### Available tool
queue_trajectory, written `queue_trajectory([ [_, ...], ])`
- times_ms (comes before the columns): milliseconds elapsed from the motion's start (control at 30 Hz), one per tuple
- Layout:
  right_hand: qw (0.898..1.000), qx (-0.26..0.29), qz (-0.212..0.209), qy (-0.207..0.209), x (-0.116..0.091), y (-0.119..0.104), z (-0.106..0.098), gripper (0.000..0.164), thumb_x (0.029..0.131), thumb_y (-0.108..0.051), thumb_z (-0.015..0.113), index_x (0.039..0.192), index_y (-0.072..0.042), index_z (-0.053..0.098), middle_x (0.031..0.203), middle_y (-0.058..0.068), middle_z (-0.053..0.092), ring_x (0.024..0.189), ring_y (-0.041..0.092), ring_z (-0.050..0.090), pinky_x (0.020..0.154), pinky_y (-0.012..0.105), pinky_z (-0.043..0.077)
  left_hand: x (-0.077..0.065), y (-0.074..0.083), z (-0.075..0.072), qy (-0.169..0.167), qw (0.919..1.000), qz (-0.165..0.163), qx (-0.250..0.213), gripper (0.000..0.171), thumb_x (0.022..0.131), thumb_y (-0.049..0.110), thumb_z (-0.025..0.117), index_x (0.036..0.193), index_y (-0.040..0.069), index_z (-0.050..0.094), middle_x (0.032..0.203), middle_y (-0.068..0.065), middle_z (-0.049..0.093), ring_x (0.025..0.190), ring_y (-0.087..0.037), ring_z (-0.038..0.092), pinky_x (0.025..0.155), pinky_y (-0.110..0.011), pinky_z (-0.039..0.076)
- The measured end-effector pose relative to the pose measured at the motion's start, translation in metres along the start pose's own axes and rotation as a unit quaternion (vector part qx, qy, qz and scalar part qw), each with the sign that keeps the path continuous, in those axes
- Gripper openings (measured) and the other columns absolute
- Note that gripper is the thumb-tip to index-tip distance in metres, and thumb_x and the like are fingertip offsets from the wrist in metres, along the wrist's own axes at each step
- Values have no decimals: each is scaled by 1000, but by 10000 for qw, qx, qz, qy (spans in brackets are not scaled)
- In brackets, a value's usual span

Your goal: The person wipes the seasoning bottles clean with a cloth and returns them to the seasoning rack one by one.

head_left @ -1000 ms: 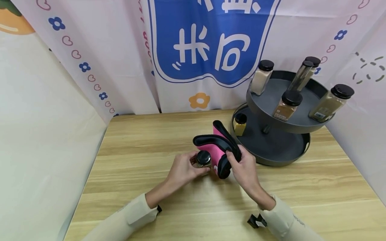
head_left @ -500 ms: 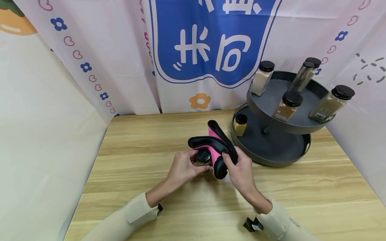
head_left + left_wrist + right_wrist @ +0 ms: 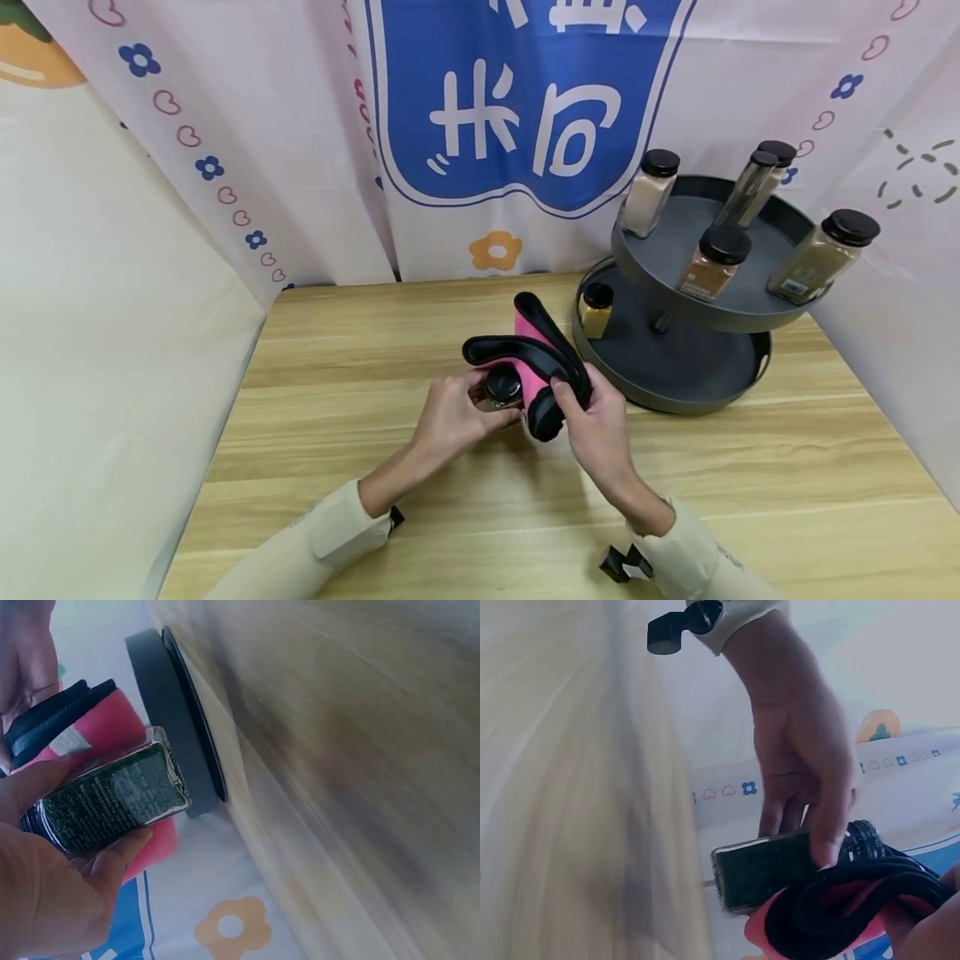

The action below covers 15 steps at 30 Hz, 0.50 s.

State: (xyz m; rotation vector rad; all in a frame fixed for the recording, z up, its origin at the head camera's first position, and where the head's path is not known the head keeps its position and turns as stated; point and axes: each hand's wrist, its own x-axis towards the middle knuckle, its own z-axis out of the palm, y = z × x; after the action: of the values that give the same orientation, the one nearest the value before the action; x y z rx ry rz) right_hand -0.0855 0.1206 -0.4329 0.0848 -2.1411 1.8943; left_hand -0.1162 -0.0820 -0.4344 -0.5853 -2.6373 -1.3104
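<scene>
A glass spice jar [image 3: 120, 796] with dark green contents and a black lid [image 3: 503, 383] is gripped upright above the table by my left hand [image 3: 453, 412], thumb on one side and fingers on the other. My right hand [image 3: 600, 425] holds a folded pink cloth [image 3: 531, 379] with thick black edging, its thumb pressing the black band. The cloth's pink side lies against the jar in the head view. In the left wrist view, pink cloth [image 3: 112, 724] shows behind the jar. The cloth hides part of the jar in the right wrist view.
A dark grey two-tier round rack [image 3: 682, 400] stands at the table's right rear. Several black-lidded spice jars are on its upper tier, among them a brown one [image 3: 708, 275]. A small yellow jar [image 3: 597, 317] sits on the lower tier. A printed curtain [image 3: 322, 167] hangs behind the table [image 3: 315, 400].
My right hand and the cloth have moved left, bringing the cloth closer around the jar. My left hand and the jar have shifted only slightly.
</scene>
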Motion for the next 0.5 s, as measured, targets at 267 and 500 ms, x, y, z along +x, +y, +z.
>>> queue_trajectory([
  [267,9942,-937,385,-372,2,8,0,7,100,-7,70,102,-1,71,68,1,55,57,9,51,52,22,42,0,5,-4,-15,10000,30,-55,46,75,17,98,110,-3,77,91,-9,80,57,-1,45,52,-18,42],
  [500,9998,100,-88,139,6,-7,4,7,101,-4,68,101,3,70,71,3,57,61,10,52,54,21,42,1,3,-3,9,10000,47,-7,36,73,18,98,99,2,78,86,-6,79,64,-6,55,58,-19,47],
])
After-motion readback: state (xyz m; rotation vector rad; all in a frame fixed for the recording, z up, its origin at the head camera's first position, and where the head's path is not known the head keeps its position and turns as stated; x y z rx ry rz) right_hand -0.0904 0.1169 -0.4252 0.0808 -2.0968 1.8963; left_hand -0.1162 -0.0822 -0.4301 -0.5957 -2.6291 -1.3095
